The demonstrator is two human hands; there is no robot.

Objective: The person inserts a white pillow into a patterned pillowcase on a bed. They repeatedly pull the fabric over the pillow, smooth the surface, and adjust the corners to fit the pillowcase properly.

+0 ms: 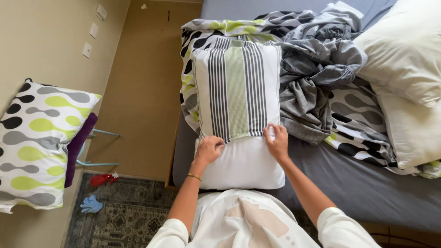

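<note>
Both hands at the open edge of a striped pillowcase [236,87], on a white pillow [243,163] lying on the bed [367,183]. Left hand [209,149]: grip pinched narrow on the case hem at its left corner, fingers curled under the fabric. Right hand [278,141]: grip also closed on the hem at the right corner, fingertips [271,131] pressing the striped cloth, thumb side tucked; exact pinch partly hidden. Thin bracelet [194,176] on the left wrist.

Pillowcase is white with dark grey stripes and a pale green centre band, and covers the far part of the pillow, stretching away from both grips. Bare white pillow end sits between and just below the two grips, toward the person's body.

Beyond the grips, past the case: patterned duvet [206,32] with black, grey and lime blobs. Right of the right grip, near: crumpled grey sheet [317,69]. Further right, well apart: two white pillows [404,59], stacked along the bed edge, duvet partly under them.

Left of the left grip, well apart: chair holding a patterned pillow [36,138] over a purple cushion [78,147]. Below that on the rug [128,216]: red spray bottle [102,179] and blue cloth [91,204], near each other.
</note>
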